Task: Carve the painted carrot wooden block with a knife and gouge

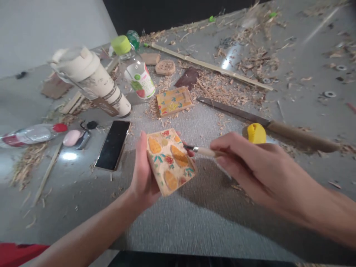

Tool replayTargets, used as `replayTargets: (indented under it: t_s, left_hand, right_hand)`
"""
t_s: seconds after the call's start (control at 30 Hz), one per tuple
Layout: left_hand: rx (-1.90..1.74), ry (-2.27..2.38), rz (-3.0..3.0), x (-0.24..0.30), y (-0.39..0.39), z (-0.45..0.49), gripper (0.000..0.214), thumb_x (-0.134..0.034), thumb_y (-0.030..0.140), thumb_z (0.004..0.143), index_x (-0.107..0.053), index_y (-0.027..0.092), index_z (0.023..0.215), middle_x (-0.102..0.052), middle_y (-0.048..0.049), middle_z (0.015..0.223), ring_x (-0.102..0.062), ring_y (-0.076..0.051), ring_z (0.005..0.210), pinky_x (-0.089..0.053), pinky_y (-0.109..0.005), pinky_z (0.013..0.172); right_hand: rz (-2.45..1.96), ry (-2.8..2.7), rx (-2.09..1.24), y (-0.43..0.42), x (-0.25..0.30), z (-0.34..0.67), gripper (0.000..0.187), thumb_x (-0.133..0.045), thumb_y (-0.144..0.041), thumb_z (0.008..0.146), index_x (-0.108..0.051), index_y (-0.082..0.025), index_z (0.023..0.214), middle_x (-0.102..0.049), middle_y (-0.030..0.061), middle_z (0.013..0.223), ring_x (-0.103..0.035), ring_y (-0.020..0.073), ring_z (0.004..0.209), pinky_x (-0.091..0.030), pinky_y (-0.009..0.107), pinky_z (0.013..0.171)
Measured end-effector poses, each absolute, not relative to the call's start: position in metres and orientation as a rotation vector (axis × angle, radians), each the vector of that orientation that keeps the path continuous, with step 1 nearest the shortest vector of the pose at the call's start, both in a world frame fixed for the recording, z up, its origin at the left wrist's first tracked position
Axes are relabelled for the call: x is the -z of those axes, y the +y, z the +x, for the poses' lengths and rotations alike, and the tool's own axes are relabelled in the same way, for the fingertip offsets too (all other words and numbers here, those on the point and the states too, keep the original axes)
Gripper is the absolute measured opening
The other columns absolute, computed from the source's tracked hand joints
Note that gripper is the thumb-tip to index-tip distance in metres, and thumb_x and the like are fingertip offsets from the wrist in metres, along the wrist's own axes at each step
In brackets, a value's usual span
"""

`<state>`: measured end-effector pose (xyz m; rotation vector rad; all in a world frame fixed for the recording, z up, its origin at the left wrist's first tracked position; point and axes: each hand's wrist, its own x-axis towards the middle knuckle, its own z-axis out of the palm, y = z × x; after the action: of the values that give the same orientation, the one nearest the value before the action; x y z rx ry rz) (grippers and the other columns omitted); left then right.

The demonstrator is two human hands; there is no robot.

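Note:
My left hand (144, 174) is closed around a small wooden block (170, 161), its thumb along the left edge and fingertips at the far right edge. The block's top face is painted with orange ovals, red spots and teal leaf marks. In my right hand (250, 163) is a slim carving tool (204, 151) with a pale handle, a silver collar and a dark tip. The tip meets the block's right edge; I cannot tell whether it cuts in. Just beyond lies a second painted block (174, 101), yellow and orange with a star.
A long knife (236, 111) and a yellow object (256, 133) lie to the right. A phone (113, 145), a tumbler (97, 81) and a green-capped bottle (137, 72) stand or lie on the left. Wood shavings (230, 92) and a bamboo strip (211, 66) cover the back.

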<state>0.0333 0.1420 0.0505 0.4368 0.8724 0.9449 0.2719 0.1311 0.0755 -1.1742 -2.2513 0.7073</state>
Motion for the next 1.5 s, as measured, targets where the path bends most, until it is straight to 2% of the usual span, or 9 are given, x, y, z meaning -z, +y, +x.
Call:
replayTargets:
  t_s: [0.07,0.13,0.27,0.37,0.57,0.7,0.9,1.1,1.5]
  left_hand:
    - [-0.917,0.861,0.258,-0.053,0.144,0.037,0.075,-0.023,0.071,0.109,-0.067,0.013,0.124,-0.079,-0.0152,0.099,-0.080,-0.035,0.101,-0.066,-0.050,0.090]
    - [-0.918,0.832,0.160,-0.054,0.146,0.041,0.076,-0.019,0.068,0.110,-0.067,0.011,0.125,-0.079,-0.0168,0.099,-0.080,-0.035,0.102,-0.065,-0.052,0.092]
    - [-0.915,0.772,0.141,-0.054,0.146,0.047,0.066,-0.025,0.059,0.110,-0.065,0.012,0.135,-0.079,-0.0170,0.107,-0.079,-0.035,0.105,-0.063,-0.051,0.093]
    - [-0.932,0.779,0.250,-0.053,0.142,0.051,0.059,-0.028,0.054,0.113,-0.059,0.017,0.145,-0.079,-0.0137,0.109,-0.078,-0.032,0.103,-0.063,-0.047,0.091]
    - [-1.070,0.882,0.394,-0.048,0.137,0.049,0.067,-0.055,0.064,0.101,-0.050,0.023,0.154,-0.077,-0.0109,0.103,-0.078,-0.031,0.091,-0.063,-0.043,0.080]
    - [-1.030,0.866,0.412,-0.047,0.137,0.048,0.068,-0.060,0.061,0.092,-0.054,0.024,0.148,-0.076,-0.0109,0.099,-0.076,-0.031,0.084,-0.061,-0.043,0.073]
    - [-0.988,0.874,0.449,-0.048,0.139,0.049,0.061,-0.058,0.055,0.088,-0.059,0.022,0.140,-0.075,-0.0142,0.098,-0.077,-0.039,0.096,-0.060,-0.045,0.072]
    - [-0.976,0.886,0.458,-0.047,0.138,0.051,0.066,-0.059,0.052,0.090,-0.050,0.022,0.148,-0.075,-0.0128,0.108,-0.076,-0.035,0.096,-0.060,-0.044,0.076]
    - [-0.997,0.879,0.496,-0.045,0.135,0.053,0.068,-0.055,0.053,0.095,-0.044,0.019,0.153,-0.074,-0.0138,0.114,-0.076,-0.033,0.096,-0.062,-0.047,0.081]
  right_hand:
    - [-1.265,-2.148,-0.773,0.133,-0.080,0.268,0.009,-0.046,-0.028,0.112,-0.054,-0.024,0.113,-0.059,-0.0061,0.069,-0.051,0.0115,0.052,-0.035,0.027,0.052]
    - [-1.316,-2.065,-0.854,0.135,-0.080,0.263,0.012,-0.045,-0.030,0.113,-0.054,-0.024,0.109,-0.059,-0.0061,0.070,-0.050,0.0115,0.055,-0.036,0.027,0.053]
    - [-1.301,-2.041,-1.009,0.134,-0.075,0.253,0.029,-0.044,-0.038,0.115,-0.059,-0.023,0.095,-0.054,-0.0065,0.067,-0.046,0.0097,0.055,-0.034,0.027,0.053]
    - [-1.264,-2.068,-1.082,0.133,-0.071,0.251,0.038,-0.042,-0.037,0.116,-0.054,-0.023,0.082,-0.052,-0.0059,0.066,-0.047,0.0089,0.057,-0.035,0.027,0.056]
    - [-1.277,-2.062,-1.321,0.128,-0.067,0.248,0.041,-0.040,-0.041,0.116,-0.052,-0.023,0.081,-0.053,-0.0055,0.066,-0.049,0.0094,0.058,-0.036,0.026,0.056]
    - [-1.255,-2.034,-1.461,0.125,-0.064,0.247,0.040,-0.040,-0.042,0.117,-0.056,-0.024,0.086,-0.057,-0.0053,0.068,-0.052,0.0091,0.058,-0.038,0.025,0.055]
    - [-1.281,-2.057,-1.451,0.122,-0.062,0.249,0.035,-0.043,-0.041,0.116,-0.060,-0.025,0.090,-0.057,-0.0064,0.065,-0.049,0.0084,0.053,-0.036,0.025,0.051]
    - [-1.285,-2.091,-1.401,0.119,-0.063,0.248,0.032,-0.044,-0.037,0.116,-0.064,-0.024,0.094,-0.061,-0.0053,0.067,-0.052,0.0087,0.054,-0.035,0.026,0.052]
    - [-1.312,-2.170,-1.265,0.113,-0.063,0.247,0.030,-0.043,-0.033,0.115,-0.061,-0.023,0.093,-0.055,-0.0056,0.063,-0.048,0.0087,0.049,-0.029,0.029,0.050]
